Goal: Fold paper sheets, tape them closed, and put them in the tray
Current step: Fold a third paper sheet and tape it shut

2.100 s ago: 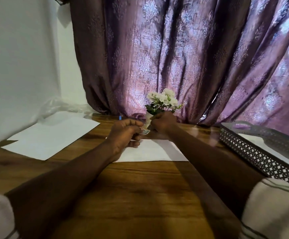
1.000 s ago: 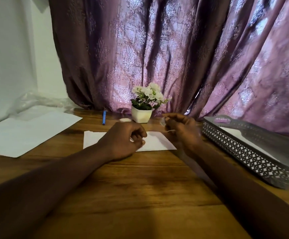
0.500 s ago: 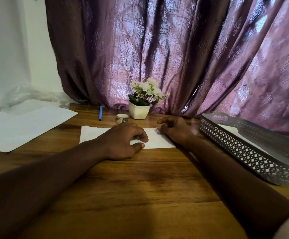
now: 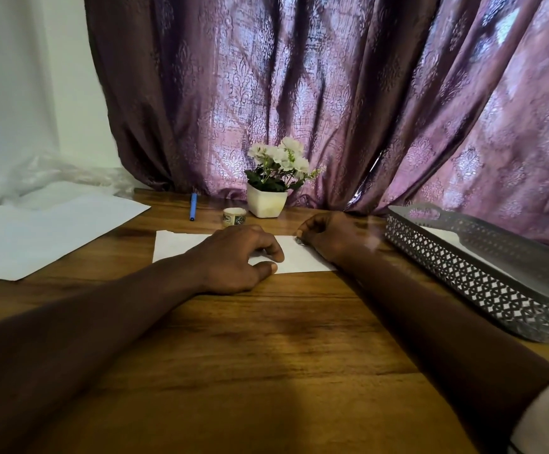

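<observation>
Nearest the viewer, two bare forearms reach forward over a brown wood-grain table (image 4: 266,371). A pale sleeve cuff (image 4: 548,417) shows at the lower right.

Container: a grey oblong tray with lattice-cut walls (image 4: 482,283) stands on the right of the table, its long axis running from near right away towards the far centre. Inside, part of a white sheet (image 4: 443,235) lies flat on the floor. The rest of the interior is hidden by the wall.

Task item: a folded white paper rectangle (image 4: 181,245) lies flat at mid-table, apart from the tray. Its long axis runs left to right, and one long edge faces the person.

The left hand (image 4: 233,257) rests arched on the paper, bent fingertips and thumb tip pressing down, gripping nothing. The right hand (image 4: 328,235) sits at the paper's far right corner with its fingers curled. It is blurred, so whether it pinches anything cannot be told.

To the left, loose white sheets (image 4: 37,234) lie flat, with crumpled clear plastic film (image 4: 53,172) behind them.

Farther back stand a small roll of tape (image 4: 234,216), a blue pen (image 4: 193,206) pointing away from the viewer, and a white pot of white flowers (image 4: 268,203). Behind these are a purple patterned curtain (image 4: 332,93) and a white wall (image 4: 20,77).
</observation>
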